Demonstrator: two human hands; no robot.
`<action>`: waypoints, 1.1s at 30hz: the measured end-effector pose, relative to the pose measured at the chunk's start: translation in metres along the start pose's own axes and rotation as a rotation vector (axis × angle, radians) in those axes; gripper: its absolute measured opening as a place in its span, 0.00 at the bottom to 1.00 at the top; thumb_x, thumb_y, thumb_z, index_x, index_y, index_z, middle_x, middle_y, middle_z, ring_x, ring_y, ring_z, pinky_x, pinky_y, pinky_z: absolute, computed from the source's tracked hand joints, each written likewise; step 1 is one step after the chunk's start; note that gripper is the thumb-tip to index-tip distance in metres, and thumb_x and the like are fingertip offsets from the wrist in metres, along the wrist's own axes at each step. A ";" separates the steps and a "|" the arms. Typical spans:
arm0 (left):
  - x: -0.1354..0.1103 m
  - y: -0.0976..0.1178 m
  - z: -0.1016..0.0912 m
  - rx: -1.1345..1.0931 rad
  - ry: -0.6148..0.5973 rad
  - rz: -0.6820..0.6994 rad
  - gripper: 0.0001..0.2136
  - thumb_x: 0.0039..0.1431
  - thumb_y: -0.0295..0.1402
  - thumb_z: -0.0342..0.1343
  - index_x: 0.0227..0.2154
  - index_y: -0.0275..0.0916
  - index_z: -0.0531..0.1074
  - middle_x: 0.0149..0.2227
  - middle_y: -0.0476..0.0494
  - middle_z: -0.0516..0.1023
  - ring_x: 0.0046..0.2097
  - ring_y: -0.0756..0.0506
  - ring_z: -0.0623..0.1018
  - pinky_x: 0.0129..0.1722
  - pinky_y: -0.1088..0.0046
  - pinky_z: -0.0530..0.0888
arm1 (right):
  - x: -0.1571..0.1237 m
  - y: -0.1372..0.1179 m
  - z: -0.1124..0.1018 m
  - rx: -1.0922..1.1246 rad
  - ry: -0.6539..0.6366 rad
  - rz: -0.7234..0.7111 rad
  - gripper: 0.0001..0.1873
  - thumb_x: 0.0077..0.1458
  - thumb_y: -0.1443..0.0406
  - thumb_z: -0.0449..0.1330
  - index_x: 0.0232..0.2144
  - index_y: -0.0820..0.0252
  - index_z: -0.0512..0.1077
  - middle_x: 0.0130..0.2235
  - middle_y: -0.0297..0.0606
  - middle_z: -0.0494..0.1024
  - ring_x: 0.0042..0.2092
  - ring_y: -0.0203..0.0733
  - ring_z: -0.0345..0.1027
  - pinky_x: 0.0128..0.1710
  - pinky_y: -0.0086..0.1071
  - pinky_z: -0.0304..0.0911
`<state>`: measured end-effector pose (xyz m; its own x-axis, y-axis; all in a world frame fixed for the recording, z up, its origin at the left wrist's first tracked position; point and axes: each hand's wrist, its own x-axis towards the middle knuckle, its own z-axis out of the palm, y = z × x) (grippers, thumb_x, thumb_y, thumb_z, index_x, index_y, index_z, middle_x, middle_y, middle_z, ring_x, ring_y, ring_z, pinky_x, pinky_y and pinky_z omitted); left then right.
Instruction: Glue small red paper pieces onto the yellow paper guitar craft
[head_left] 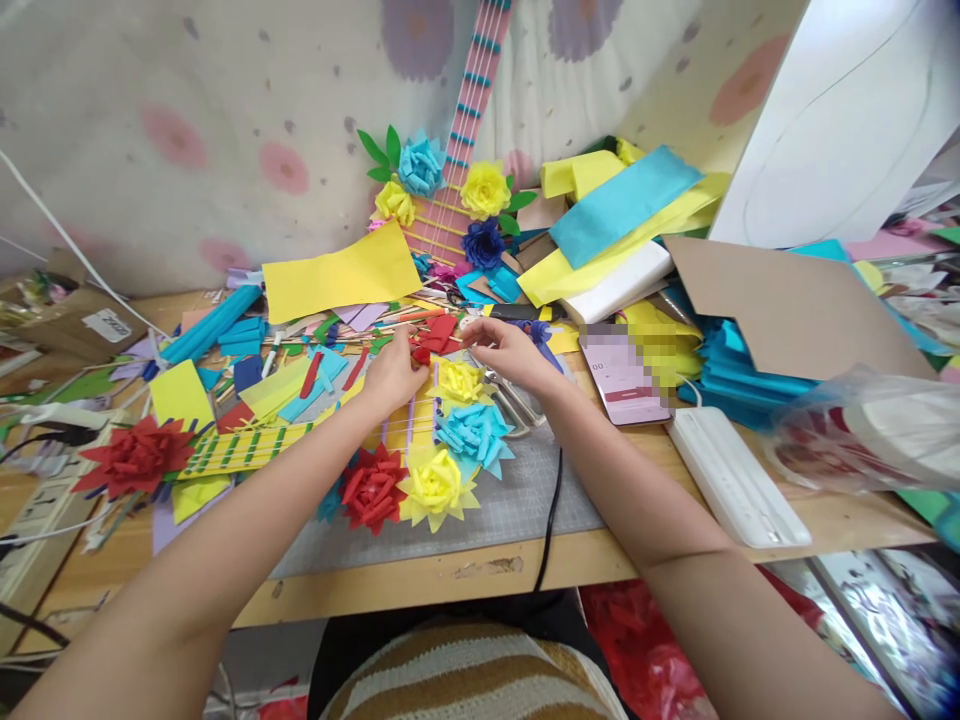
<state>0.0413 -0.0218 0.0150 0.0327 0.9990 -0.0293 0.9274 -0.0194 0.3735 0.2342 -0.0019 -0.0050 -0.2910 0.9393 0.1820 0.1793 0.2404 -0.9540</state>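
Note:
My left hand point(395, 374) is closed in a pinch on a small red paper piece point(433, 338) at the middle of the table. My right hand point(508, 352) reaches in from the right, its fingers curled and pinching the same red piece. Just below my hands lies a yellow paper guitar point(247, 447) decorated with yellow point(437, 484), red point(372, 487) and blue paper flowers point(474, 434). A red flower point(133, 457) sits at its left end. The guitar rests on a grey cutting mat point(517, 505).
A pink paper guitar point(461, 130) with flowers leans on the flowered cloth behind. Yellow and blue paper sheets point(622, 215), cardboard point(787, 305), a phone point(622, 375), a white power bank point(735, 478), a glue gun point(517, 400) with black cord and scraps crowd the wooden table point(420, 580).

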 end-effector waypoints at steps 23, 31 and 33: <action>-0.017 -0.064 -0.060 -0.590 0.214 -0.211 0.12 0.45 0.35 0.61 0.35 0.38 0.74 0.37 0.44 0.81 0.40 0.44 0.78 0.41 0.69 0.75 | -0.007 0.000 -0.007 0.028 0.185 0.046 0.14 0.35 0.67 0.51 0.29 0.59 0.70 0.30 0.34 0.77 0.35 0.39 0.69 0.39 0.34 0.64; -0.021 -0.065 -0.044 -0.230 0.031 -0.130 0.04 0.49 0.33 0.57 0.23 0.40 0.74 0.27 0.47 0.80 0.32 0.44 0.77 0.35 0.69 0.71 | -0.022 0.011 -0.016 -0.106 0.056 0.096 0.12 0.39 0.68 0.55 0.30 0.59 0.72 0.31 0.34 0.76 0.32 0.36 0.66 0.36 0.32 0.63; -0.020 -0.065 -0.040 -0.212 0.029 -0.091 0.03 0.48 0.33 0.58 0.23 0.41 0.74 0.29 0.46 0.81 0.33 0.44 0.76 0.35 0.70 0.70 | -0.026 0.014 -0.020 -0.125 0.020 0.128 0.11 0.40 0.68 0.58 0.31 0.59 0.73 0.31 0.34 0.76 0.32 0.36 0.66 0.36 0.32 0.63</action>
<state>-0.0348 -0.0385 0.0283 -0.0613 0.9970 -0.0464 0.8267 0.0768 0.5574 0.2633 -0.0184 -0.0179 -0.2398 0.9685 0.0666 0.3294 0.1457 -0.9329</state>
